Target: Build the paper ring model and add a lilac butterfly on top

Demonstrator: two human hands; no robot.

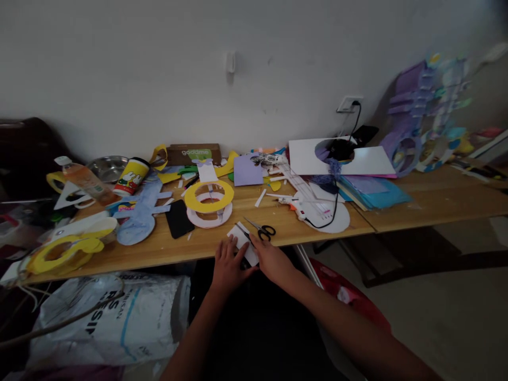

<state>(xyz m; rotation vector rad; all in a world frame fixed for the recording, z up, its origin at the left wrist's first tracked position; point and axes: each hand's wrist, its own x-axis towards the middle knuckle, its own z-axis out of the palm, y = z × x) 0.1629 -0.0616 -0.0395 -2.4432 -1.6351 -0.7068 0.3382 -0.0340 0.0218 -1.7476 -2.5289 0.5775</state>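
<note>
Both hands meet just below the middle of the frame, close together and almost touching. The left hand [228, 264] lies palm down, fingers stretched forward and slightly spread. The right hand [272, 259] is back up, its fingers angled toward the left hand; their grip is hard to make out. The bare left forearm [198, 328] rises from the bottom centre, the right forearm [337, 328] from the lower right.

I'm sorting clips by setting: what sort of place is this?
Probably a home craft table: paper rings, scissors and a glue gun lie on the wooden table by a wall, and the left hand and right hand touch a white card.
</note>
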